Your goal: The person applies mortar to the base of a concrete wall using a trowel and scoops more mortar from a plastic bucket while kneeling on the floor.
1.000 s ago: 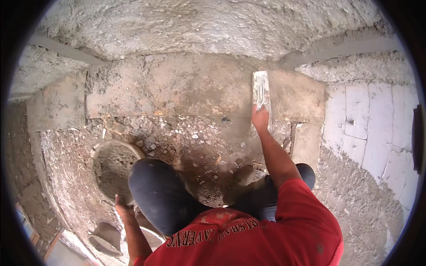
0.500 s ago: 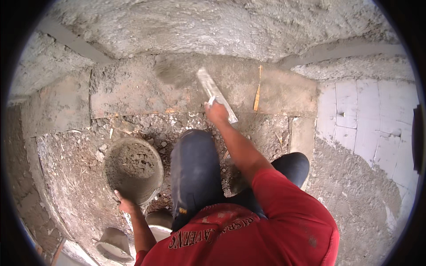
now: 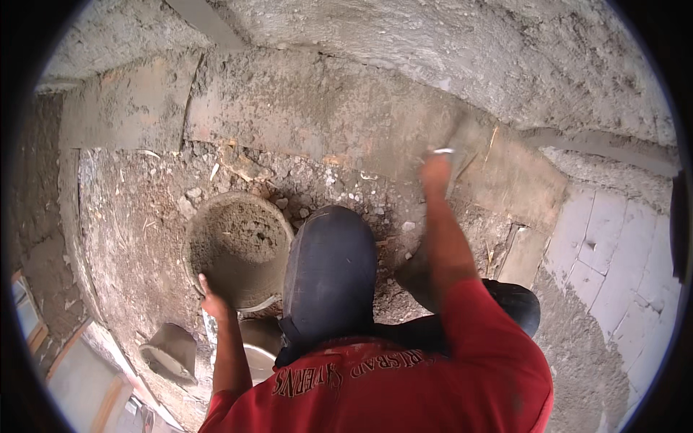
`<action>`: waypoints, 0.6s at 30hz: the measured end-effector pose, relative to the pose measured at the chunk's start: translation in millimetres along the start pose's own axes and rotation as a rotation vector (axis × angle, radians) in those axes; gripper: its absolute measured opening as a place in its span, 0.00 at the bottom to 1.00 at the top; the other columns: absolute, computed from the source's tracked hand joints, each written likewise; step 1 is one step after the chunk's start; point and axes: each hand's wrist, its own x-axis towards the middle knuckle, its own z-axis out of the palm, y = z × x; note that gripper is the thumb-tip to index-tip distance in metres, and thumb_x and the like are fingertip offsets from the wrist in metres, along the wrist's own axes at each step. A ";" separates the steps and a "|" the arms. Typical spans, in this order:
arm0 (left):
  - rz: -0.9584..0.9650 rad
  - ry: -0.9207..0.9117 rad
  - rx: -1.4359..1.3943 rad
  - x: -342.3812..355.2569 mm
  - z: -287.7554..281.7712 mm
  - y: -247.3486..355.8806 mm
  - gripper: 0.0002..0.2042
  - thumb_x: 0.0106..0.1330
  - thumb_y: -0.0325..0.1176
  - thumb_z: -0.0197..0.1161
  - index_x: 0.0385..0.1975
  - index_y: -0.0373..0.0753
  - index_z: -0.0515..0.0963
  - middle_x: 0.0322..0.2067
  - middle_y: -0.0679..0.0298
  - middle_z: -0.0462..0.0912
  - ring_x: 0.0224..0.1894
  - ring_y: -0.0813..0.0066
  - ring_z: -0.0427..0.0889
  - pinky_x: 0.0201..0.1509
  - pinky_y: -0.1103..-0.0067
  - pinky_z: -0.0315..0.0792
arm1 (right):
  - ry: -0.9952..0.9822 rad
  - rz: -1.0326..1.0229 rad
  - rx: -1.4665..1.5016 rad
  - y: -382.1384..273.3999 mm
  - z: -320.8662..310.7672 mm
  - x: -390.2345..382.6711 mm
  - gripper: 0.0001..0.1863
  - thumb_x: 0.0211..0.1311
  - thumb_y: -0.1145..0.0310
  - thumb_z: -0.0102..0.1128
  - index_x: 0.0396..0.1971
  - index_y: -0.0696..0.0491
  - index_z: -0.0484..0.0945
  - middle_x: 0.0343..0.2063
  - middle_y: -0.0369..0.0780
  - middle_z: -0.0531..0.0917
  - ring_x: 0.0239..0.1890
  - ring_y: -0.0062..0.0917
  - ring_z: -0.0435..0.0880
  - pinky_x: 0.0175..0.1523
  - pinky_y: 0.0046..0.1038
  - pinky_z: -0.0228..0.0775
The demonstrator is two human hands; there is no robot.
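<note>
My right hand (image 3: 435, 175) is closed round the pale handle of a plastering trowel (image 3: 454, 155), whose blade is smeared by motion. The trowel is over the mortar-streaked board (image 3: 289, 108) along the foot of the rough wall. My left hand (image 3: 214, 304) grips the near-left rim of a round bucket (image 3: 193, 263), with a finger lying up along the rim. Grey wet mortar (image 3: 249, 270) fills the bottom of the bucket, lumpy at the far side and smoother near me. Part of the left fingers is hidden.
A smaller mortar-coated bucket (image 3: 172, 352) lies tipped at the lower left; another bucket (image 3: 261, 339) is partly hidden by my leg. Rubble (image 3: 317, 189) covers the ground around my knee (image 3: 330, 267). A thin wooden strip (image 3: 492, 143) lies against the board; pale blocks (image 3: 606, 245) form the right-hand wall.
My right hand has swept the trowel rightward along the board, near the wooden strip. The view has shifted. My left hand stays at the bucket's rim.
</note>
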 end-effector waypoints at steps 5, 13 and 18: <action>-0.073 -0.084 -0.112 -15.3 7.3 7.7 0.35 0.58 0.58 0.67 0.41 0.21 0.79 0.39 0.53 0.83 0.34 0.66 0.80 0.42 0.71 0.76 | -0.091 0.073 -0.116 -74.8 4.0 -40.0 0.20 0.67 0.52 0.53 0.33 0.55 0.80 0.34 0.50 0.84 0.41 0.47 0.83 0.42 0.42 0.75; 0.005 0.035 0.039 -16.4 32.2 1.6 0.43 0.52 0.70 0.63 0.29 0.20 0.81 0.30 0.46 0.84 0.29 0.59 0.81 0.37 0.66 0.75 | -0.205 -0.318 -1.204 40.6 65.5 -32.7 0.22 0.60 0.61 0.57 0.51 0.59 0.74 0.36 0.42 0.87 0.37 0.36 0.86 0.43 0.47 0.74; -0.044 0.060 0.055 1.5 4.3 -19.7 0.40 0.53 0.66 0.66 0.34 0.21 0.81 0.32 0.48 0.85 0.30 0.60 0.82 0.38 0.68 0.76 | -0.182 0.029 -0.085 -2.7 50.7 -114.7 0.26 0.65 0.54 0.53 0.50 0.63 0.73 0.30 0.55 0.84 0.35 0.49 0.84 0.43 0.47 0.75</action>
